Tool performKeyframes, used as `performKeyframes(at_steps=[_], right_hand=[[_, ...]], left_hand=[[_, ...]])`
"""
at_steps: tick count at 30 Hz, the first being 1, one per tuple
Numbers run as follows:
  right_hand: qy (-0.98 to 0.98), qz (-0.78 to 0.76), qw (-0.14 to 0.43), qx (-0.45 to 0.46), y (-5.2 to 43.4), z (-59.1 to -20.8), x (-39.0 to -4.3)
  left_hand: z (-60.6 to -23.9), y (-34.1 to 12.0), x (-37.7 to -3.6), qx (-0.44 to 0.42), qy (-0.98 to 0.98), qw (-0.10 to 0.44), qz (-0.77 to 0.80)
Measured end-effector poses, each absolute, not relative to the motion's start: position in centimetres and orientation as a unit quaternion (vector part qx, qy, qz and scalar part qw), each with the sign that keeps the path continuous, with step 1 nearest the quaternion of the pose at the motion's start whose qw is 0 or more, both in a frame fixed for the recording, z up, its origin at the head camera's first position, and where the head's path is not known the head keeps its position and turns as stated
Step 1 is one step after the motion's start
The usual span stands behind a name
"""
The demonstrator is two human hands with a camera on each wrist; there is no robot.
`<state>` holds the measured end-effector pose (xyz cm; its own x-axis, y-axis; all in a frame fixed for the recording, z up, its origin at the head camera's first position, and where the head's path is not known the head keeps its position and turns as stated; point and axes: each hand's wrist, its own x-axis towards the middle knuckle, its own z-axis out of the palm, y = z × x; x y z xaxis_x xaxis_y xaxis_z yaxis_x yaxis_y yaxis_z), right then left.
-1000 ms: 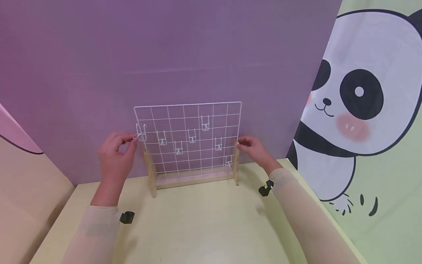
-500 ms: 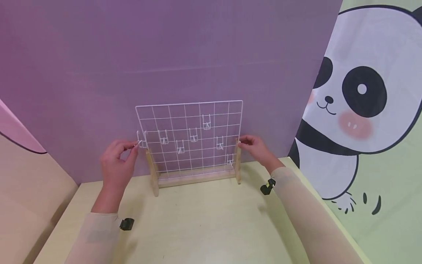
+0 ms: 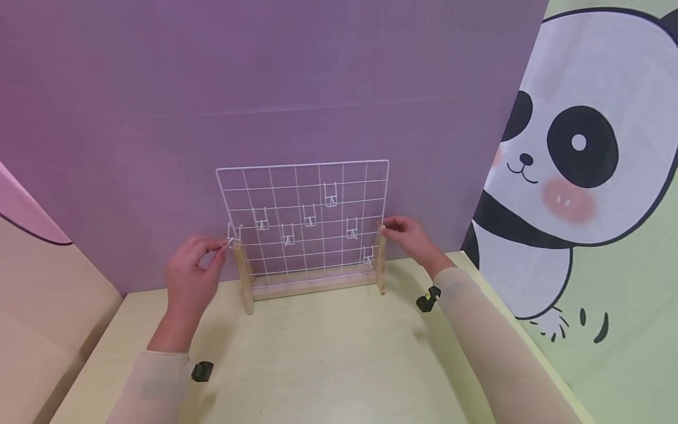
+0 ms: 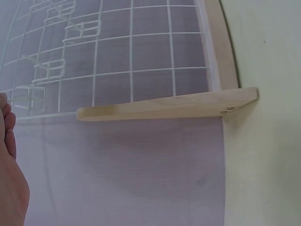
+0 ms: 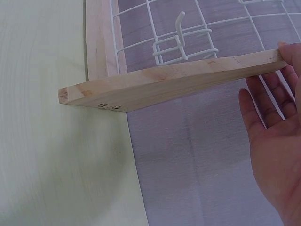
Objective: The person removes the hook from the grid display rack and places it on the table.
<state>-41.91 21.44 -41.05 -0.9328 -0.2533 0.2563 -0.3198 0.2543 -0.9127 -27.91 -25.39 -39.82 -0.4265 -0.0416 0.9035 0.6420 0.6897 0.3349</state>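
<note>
A white wire grid panel stands upright in a wooden stand. Between thumb and fingertips, my left hand pinches a white wire hook at the panel's left edge, just over the top of the left wooden post. In the left wrist view that hook overlaps the panel's side wire. My right hand grips the top of the right wooden post, thumb on one side and fingers behind. Several other white hooks hang on the panel, one low beside the right post.
The stand sits near the back of a pale wood table. Behind it rises a purple backdrop. A cloth with a printed panda hangs along the right side. Small black wrist cameras sit at both forearms.
My left hand has moved down and slightly right along the panel's left edge, bringing the hook down to the top of the left post. The right hand keeps its grip.
</note>
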Motion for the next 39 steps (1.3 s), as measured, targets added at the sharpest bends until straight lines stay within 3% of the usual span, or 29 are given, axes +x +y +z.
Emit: performKeyframes(at_steps=[39], right_hand=[[-0.777, 0.607, 0.011, 0.166, 21.4, -41.7, -42.6]], left_hand=[[-45.6, -24.6, -28.2, -0.21, -0.859, 0.378, -0.276]])
